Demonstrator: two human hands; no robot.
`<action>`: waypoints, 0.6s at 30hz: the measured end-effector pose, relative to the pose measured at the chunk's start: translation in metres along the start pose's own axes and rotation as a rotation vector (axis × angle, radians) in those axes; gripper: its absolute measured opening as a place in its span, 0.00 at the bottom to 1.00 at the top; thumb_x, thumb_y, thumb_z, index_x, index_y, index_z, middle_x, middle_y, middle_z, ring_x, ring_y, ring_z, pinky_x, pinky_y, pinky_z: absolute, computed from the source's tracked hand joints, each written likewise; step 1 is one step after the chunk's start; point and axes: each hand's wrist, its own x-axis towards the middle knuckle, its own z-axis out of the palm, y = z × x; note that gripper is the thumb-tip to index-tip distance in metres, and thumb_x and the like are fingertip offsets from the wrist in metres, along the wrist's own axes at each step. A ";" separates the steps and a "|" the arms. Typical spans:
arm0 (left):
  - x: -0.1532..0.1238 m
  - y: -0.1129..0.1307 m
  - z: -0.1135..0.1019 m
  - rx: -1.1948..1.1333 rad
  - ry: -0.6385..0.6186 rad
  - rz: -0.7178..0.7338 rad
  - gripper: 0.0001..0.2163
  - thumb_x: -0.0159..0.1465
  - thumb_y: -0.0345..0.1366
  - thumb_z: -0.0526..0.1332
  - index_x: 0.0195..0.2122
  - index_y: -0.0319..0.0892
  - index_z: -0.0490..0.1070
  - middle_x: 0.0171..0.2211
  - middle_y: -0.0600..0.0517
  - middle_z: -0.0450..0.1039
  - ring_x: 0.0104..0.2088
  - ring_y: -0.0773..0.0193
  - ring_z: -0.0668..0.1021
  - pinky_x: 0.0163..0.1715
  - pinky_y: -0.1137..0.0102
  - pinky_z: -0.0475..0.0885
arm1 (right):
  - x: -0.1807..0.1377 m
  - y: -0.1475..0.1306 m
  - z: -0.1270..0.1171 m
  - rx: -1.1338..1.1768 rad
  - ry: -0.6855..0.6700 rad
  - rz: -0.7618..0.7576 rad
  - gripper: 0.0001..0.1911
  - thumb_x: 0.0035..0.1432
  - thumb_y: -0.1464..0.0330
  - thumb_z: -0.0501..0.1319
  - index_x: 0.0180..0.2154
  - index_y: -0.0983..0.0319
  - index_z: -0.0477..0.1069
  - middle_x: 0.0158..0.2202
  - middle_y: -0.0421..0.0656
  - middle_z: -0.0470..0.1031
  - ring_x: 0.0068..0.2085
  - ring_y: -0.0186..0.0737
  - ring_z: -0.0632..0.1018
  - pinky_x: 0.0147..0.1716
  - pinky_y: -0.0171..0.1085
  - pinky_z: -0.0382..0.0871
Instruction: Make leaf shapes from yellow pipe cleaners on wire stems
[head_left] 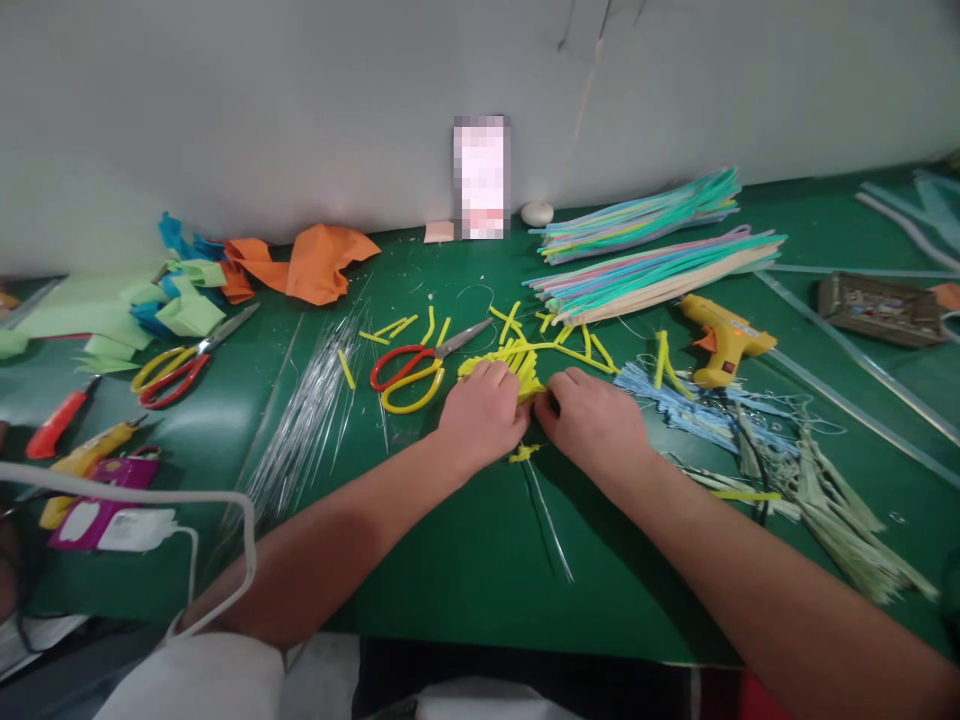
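My left hand (486, 412) is closed at the middle of the green table, its fingers over a bunch of short yellow pipe cleaners (529, 372). Close beside it, my right hand (594, 418) has its fingers curled in a pinch at the end of the yellow pieces. The fingertips of both hands are partly hidden. Just below them lies a thin wire stem (550, 522) with a small yellow piece (523, 453) at its top. Scissors (420, 372) with one red and one yellow handle lie left of the bunch, blades toward it.
Silvery wires (307, 410) spread out on the left, near a second pair of scissors (187, 362) and orange paper (322, 265). Multicoloured pipe cleaner bundles (652, 275) lie at the back right. A yellow glue gun (724, 340), blue strands (675, 400) and a phone (482, 175) are also around.
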 end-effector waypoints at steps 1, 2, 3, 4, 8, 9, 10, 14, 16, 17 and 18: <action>0.000 0.000 0.000 -0.002 0.002 0.002 0.06 0.63 0.36 0.58 0.35 0.39 0.68 0.38 0.43 0.71 0.43 0.51 0.73 0.35 0.61 0.72 | 0.000 0.001 0.000 0.013 0.004 0.015 0.13 0.62 0.66 0.52 0.28 0.63 0.69 0.28 0.46 0.72 0.28 0.39 0.70 0.26 0.39 0.45; 0.000 0.000 0.000 -0.003 0.001 0.005 0.06 0.64 0.36 0.58 0.35 0.39 0.68 0.38 0.43 0.71 0.43 0.51 0.73 0.36 0.61 0.72 | 0.001 0.001 0.001 0.025 0.005 0.029 0.13 0.62 0.66 0.52 0.28 0.63 0.69 0.28 0.46 0.72 0.28 0.38 0.70 0.26 0.39 0.45; 0.000 -0.001 0.001 -0.002 -0.001 0.008 0.06 0.64 0.36 0.58 0.35 0.39 0.69 0.38 0.43 0.72 0.44 0.51 0.73 0.36 0.61 0.72 | 0.001 0.002 0.001 0.036 0.004 0.040 0.13 0.61 0.65 0.53 0.27 0.63 0.68 0.28 0.45 0.72 0.28 0.38 0.70 0.26 0.38 0.45; 0.000 -0.001 0.001 -0.001 -0.004 0.010 0.06 0.64 0.37 0.58 0.35 0.39 0.69 0.39 0.43 0.72 0.44 0.51 0.73 0.36 0.61 0.72 | 0.001 0.002 0.001 0.043 0.003 0.048 0.13 0.61 0.66 0.53 0.27 0.63 0.68 0.28 0.45 0.72 0.28 0.38 0.70 0.26 0.38 0.45; 0.001 -0.001 0.001 0.002 -0.026 0.009 0.07 0.64 0.37 0.58 0.36 0.38 0.69 0.40 0.43 0.72 0.45 0.51 0.73 0.39 0.60 0.72 | 0.000 0.003 0.003 0.053 0.004 0.020 0.14 0.62 0.67 0.52 0.26 0.63 0.68 0.27 0.46 0.72 0.27 0.38 0.69 0.26 0.39 0.46; 0.001 0.000 0.000 0.004 -0.035 0.005 0.08 0.64 0.37 0.57 0.36 0.38 0.69 0.40 0.42 0.72 0.45 0.51 0.73 0.39 0.60 0.72 | 0.000 0.003 0.004 0.056 0.012 0.007 0.14 0.62 0.67 0.52 0.26 0.63 0.68 0.27 0.46 0.72 0.27 0.38 0.68 0.26 0.39 0.46; 0.001 0.000 -0.001 0.007 -0.044 0.001 0.08 0.64 0.37 0.57 0.37 0.38 0.69 0.40 0.43 0.72 0.45 0.51 0.73 0.39 0.60 0.72 | 0.000 0.003 0.005 0.060 0.023 -0.005 0.14 0.62 0.67 0.52 0.26 0.63 0.68 0.26 0.46 0.72 0.27 0.37 0.68 0.26 0.39 0.46; 0.000 0.001 -0.003 0.022 -0.057 -0.015 0.07 0.64 0.37 0.57 0.37 0.38 0.69 0.40 0.43 0.72 0.46 0.52 0.73 0.39 0.62 0.71 | 0.004 0.004 0.011 0.098 0.048 -0.003 0.12 0.60 0.68 0.53 0.24 0.62 0.67 0.26 0.45 0.71 0.27 0.37 0.67 0.25 0.38 0.48; 0.000 0.001 -0.003 0.025 -0.049 -0.016 0.07 0.63 0.36 0.58 0.37 0.38 0.69 0.40 0.44 0.72 0.46 0.53 0.73 0.38 0.63 0.71 | 0.007 0.004 0.013 0.130 0.042 0.020 0.11 0.58 0.70 0.54 0.24 0.62 0.67 0.26 0.45 0.71 0.27 0.37 0.68 0.25 0.37 0.49; -0.001 0.000 -0.003 0.023 -0.042 -0.012 0.07 0.63 0.36 0.58 0.37 0.38 0.69 0.40 0.44 0.72 0.45 0.53 0.73 0.38 0.63 0.71 | 0.008 0.004 0.013 0.147 0.040 0.034 0.11 0.58 0.71 0.54 0.24 0.62 0.67 0.27 0.45 0.71 0.28 0.37 0.68 0.25 0.37 0.49; -0.001 0.000 -0.003 0.020 -0.035 -0.007 0.07 0.63 0.36 0.58 0.36 0.38 0.69 0.40 0.44 0.72 0.45 0.53 0.73 0.38 0.63 0.70 | 0.009 0.004 0.013 0.162 0.039 0.046 0.10 0.58 0.71 0.54 0.24 0.62 0.67 0.27 0.45 0.72 0.28 0.37 0.69 0.25 0.37 0.50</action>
